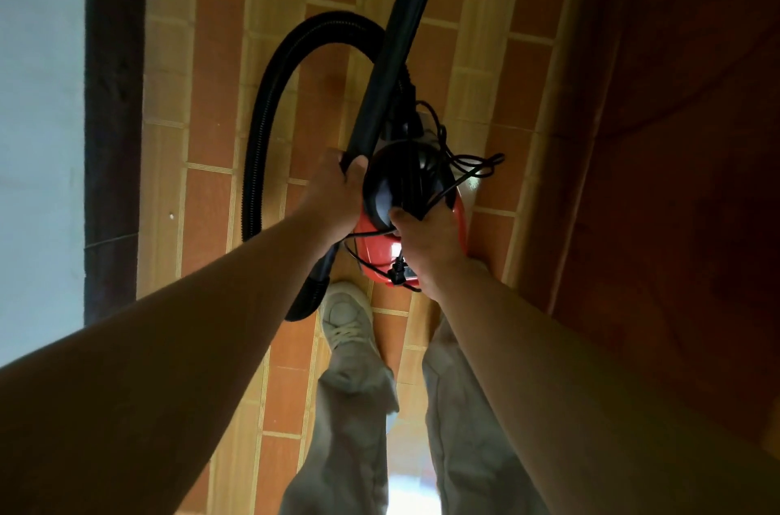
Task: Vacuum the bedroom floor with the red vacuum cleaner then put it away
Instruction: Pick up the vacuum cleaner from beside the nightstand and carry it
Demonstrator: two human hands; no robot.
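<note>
Left hand (337,181) was wrapped round the smooth black wand (396,46). Right hand (426,248) curled over the top of the glossy red vacuum cleaner (375,259), held up over the floor (219,71) with its thin cord (464,164) bunched up. Ribbed hose (270,101) looped off left. The floor was brick-pattern, orange and tan. Pale wall (38,92) and dark skirting (114,92) on the left, reddish wood panel (675,134) on the right.

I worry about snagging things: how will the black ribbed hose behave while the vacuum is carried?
Probably floppy: the hose bows out in a wide loose loop, so it may swing. The wand looks stiff, held straight by the left hand. The loose cord by the right hand on the red vacuum may dangle and catch.
</note>
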